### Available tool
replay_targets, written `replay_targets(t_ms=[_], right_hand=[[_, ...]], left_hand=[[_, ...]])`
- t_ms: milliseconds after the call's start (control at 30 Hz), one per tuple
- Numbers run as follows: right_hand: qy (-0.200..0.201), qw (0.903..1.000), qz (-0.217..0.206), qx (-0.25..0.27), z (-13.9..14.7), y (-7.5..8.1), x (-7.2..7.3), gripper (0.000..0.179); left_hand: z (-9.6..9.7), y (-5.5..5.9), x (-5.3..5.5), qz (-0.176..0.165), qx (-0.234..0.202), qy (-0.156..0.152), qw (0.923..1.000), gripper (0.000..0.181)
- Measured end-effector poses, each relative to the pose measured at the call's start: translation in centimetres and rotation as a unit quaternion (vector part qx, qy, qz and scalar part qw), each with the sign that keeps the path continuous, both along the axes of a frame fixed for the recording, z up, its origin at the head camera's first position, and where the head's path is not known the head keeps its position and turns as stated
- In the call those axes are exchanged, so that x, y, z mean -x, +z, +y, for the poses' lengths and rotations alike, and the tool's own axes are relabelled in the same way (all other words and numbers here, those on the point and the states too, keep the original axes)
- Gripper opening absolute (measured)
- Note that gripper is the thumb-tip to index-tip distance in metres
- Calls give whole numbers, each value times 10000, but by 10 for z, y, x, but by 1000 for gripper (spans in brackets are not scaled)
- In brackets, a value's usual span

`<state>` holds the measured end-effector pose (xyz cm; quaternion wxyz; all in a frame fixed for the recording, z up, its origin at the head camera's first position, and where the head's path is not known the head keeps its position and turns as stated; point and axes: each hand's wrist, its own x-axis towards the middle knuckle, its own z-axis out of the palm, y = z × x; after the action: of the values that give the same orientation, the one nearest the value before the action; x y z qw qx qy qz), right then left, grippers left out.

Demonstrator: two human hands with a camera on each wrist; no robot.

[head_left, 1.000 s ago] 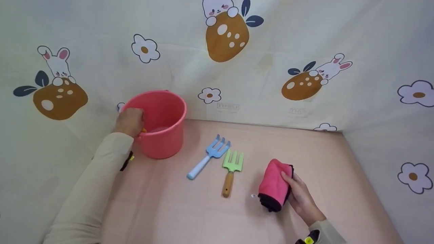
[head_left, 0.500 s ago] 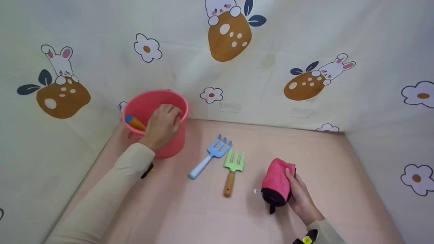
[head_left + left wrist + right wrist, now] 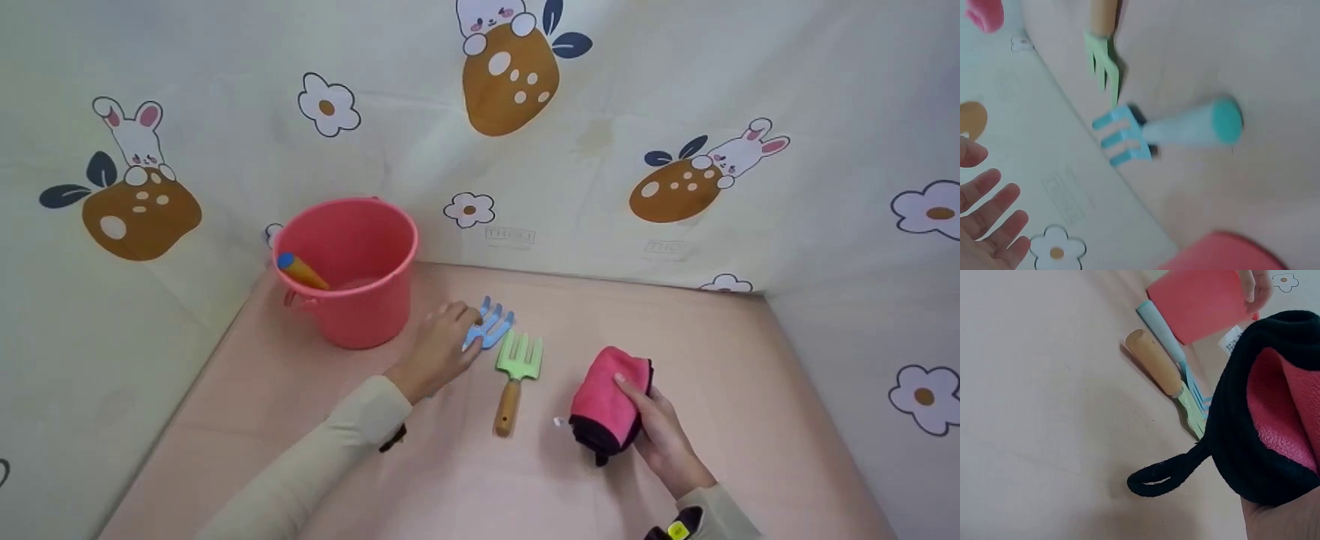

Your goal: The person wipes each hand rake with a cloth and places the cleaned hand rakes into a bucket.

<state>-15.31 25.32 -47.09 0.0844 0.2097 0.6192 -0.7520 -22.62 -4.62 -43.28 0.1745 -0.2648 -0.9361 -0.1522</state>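
Could barely see the handle [image 3: 1192, 125] of the blue fork [image 3: 491, 328] in the head view, mostly covered by the left hand [image 3: 439, 349]. Couldn't see the orange stick's [image 3: 306, 272] lower end inside the red bucket [image 3: 367, 311] either. Couldn't read the tiny tag [image 3: 1231, 340] on the pink cloth [image 3: 1283, 419], tbh.

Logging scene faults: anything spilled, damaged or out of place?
One oddity: a faint brownish stain on the printed backdrop, matching none of its motifs. Otherwise nothing stands out: pink bucket upright, blue hand fork and green hand fork without visible damage.
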Motion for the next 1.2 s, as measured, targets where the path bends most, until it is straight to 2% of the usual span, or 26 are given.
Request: replay_targets(t_ms=[133, 367, 533, 633, 733, 800, 900, 1100, 1200], right_hand=[[25, 10000, -43, -27, 1, -1, 0, 77], [10, 10000, -11, 43, 1, -2, 0, 76], [-19, 10000, 15, 62, 1, -4, 1, 75], [-14, 10000, 19, 19, 0, -4, 1, 75], [7, 10000, 21, 12, -1, -4, 1, 76], [21, 10000, 29, 18, -2, -4, 1, 75], [20, 10000, 19, 2, -3, -5, 1, 76], [18, 10000, 12, -38, -5, -7, 0, 73], [63, 10000, 8, -14, -6, -7, 0, 75]], left_hand=[[14, -16, -8, -52, -172, -82, 9998, 23], [36, -39, -24, -1007, -358, 284, 9939, 32], [50, -58, -31, -1227, -380, 484, 9905, 37], [57, -70, -32, -1689, -452, 657, 9824, 47], [63, -80, -33, -2330, -656, 898, 9661, 56], [67, -86, -33, -2567, -751, 1050, 9578, 58], [72, -91, -32, -2617, -741, 1263, 9540, 59], [80, -94, -30, -2449, -418, 1583, 9556, 60], [81, -93, -28, -2581, -340, 1674, 9509, 53]])
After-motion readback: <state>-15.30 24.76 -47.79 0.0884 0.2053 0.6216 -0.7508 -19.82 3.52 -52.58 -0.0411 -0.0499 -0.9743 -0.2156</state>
